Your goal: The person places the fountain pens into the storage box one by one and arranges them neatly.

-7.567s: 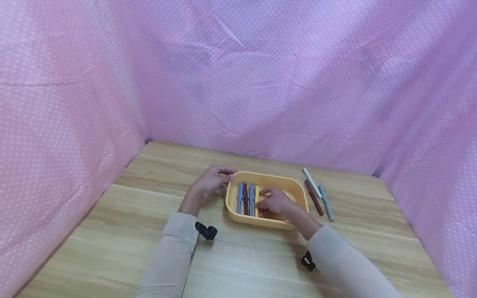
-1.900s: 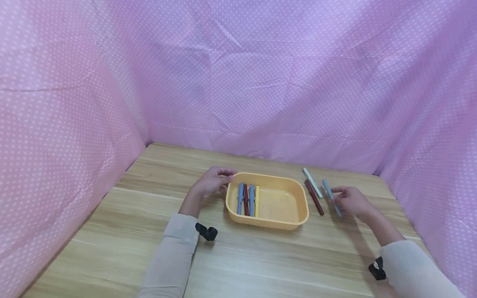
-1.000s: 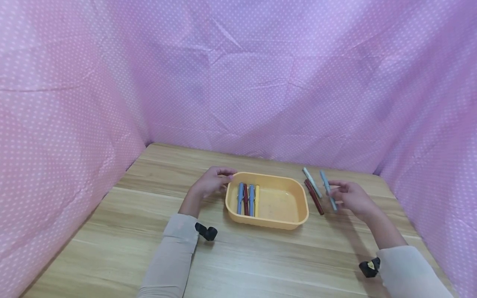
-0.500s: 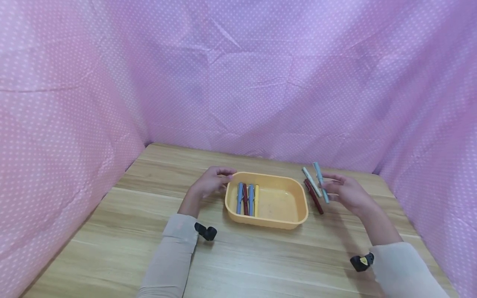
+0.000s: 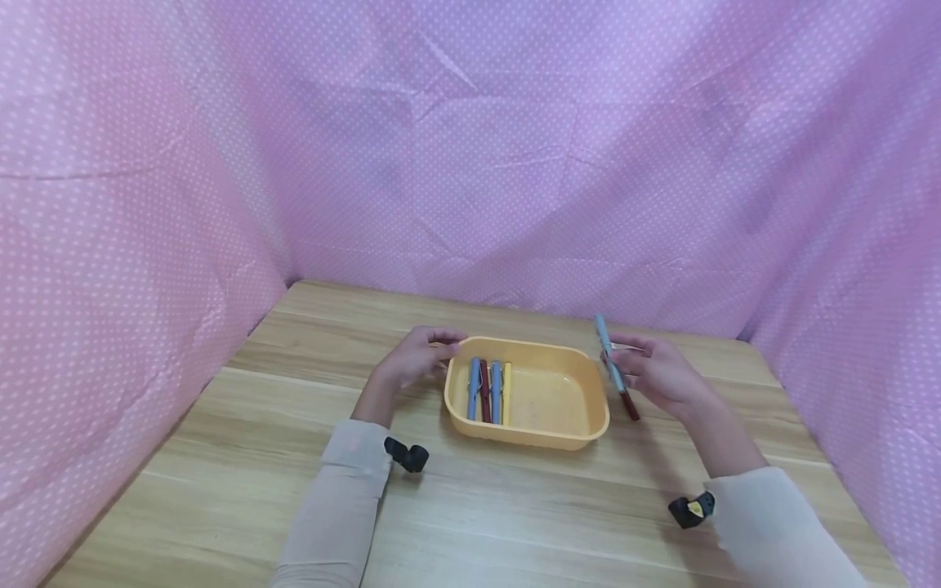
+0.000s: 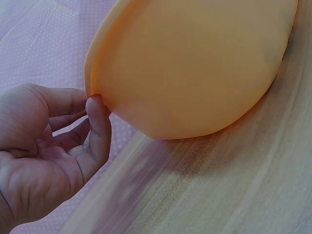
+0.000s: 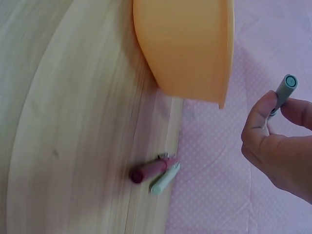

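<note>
My left hand [image 5: 415, 359] pinches the left rim of a yellow-orange plastic box [image 5: 525, 438]; the left wrist view shows thumb and finger on its edge. To the right of the box, my right hand [image 5: 662, 377] pinches a light blue-green pen [image 5: 604, 331] in the air. The right wrist view shows this pen [image 7: 286, 87] end-on between thumb and fingers. Below it on the table lie a dark red pen [image 7: 148, 170] and a whitish pen [image 7: 166, 179], side by side. In the head view, the held pen mostly hides both.
Inside the box, at its left, lie two blue pens [image 5: 474, 392], a dark red pen [image 5: 484, 396] and a yellow pen [image 5: 506, 396], roughly parallel. A wooden table [image 5: 470, 514] carries everything. Pink dotted cloth [image 5: 470, 163] surrounds the back and sides.
My right hand left the box and took the blue-green pen from the table. It has lifted it and carried it left, towards the box. My left hand stays on the rim.
</note>
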### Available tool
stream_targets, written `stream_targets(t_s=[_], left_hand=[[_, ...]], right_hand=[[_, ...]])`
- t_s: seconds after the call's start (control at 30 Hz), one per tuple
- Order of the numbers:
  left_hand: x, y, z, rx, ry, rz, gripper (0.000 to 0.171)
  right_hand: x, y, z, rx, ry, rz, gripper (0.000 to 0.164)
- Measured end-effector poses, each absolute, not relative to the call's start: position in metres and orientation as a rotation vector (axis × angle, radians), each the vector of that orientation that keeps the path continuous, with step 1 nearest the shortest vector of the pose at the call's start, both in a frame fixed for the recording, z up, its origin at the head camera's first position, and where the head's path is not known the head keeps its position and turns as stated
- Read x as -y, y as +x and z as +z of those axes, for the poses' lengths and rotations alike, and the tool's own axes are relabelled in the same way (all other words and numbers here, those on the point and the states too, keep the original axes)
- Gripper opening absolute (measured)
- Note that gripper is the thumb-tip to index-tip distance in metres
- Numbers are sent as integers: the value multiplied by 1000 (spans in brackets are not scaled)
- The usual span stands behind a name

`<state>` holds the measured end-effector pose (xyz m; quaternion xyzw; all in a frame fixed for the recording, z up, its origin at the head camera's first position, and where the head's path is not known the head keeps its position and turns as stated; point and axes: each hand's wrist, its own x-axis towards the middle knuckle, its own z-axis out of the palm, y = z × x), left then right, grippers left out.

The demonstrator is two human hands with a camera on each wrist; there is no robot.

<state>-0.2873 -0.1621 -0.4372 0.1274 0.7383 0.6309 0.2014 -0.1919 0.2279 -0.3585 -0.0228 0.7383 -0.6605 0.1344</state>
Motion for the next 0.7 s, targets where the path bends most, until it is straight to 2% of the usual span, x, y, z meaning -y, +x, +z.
stream_targets(t_s=[0.7], left_hand=[[157,-281,-439,-2082,336,1773,31]], right_hand=[[-179,-199,-382,-2079,-117,-1827,52]])
